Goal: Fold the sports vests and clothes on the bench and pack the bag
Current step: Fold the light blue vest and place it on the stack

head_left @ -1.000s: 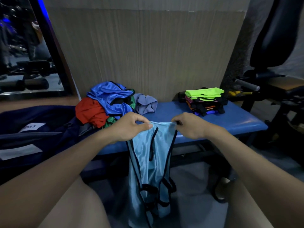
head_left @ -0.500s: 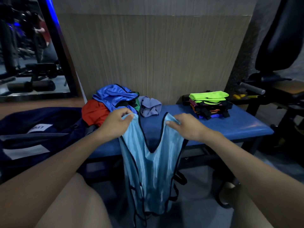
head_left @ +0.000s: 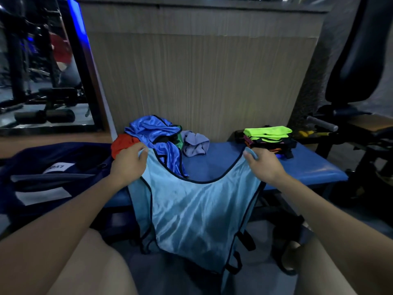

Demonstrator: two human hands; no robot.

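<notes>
A light blue sports vest (head_left: pixel 197 213) with dark trim hangs spread out in front of the blue bench (head_left: pixel 314 171). My left hand (head_left: pixel 128 161) pinches its left shoulder strap and my right hand (head_left: pixel 262 163) pinches the right one, holding it above the bench's near edge. On the bench's left end lies an unfolded heap: a royal blue vest (head_left: pixel 153 133), a red garment (head_left: pixel 122 143) and a grey-lilac cloth (head_left: pixel 194 143). A folded stack topped by a neon green vest (head_left: pixel 268 133) sits at the bench's right rear. A dark navy bag (head_left: pixel 49 173) lies open to the left.
A ribbed wood-tone panel (head_left: pixel 200 81) rises right behind the bench. Black gym equipment with a padded seat (head_left: pixel 357 60) stands at the right. A mirror (head_left: pixel 38 71) at the left reflects gym machines. My bare knees fill the bottom corners.
My hands have moved apart, spreading the vest from a bunched strip to its full width. The camera has tilted up and closer.
</notes>
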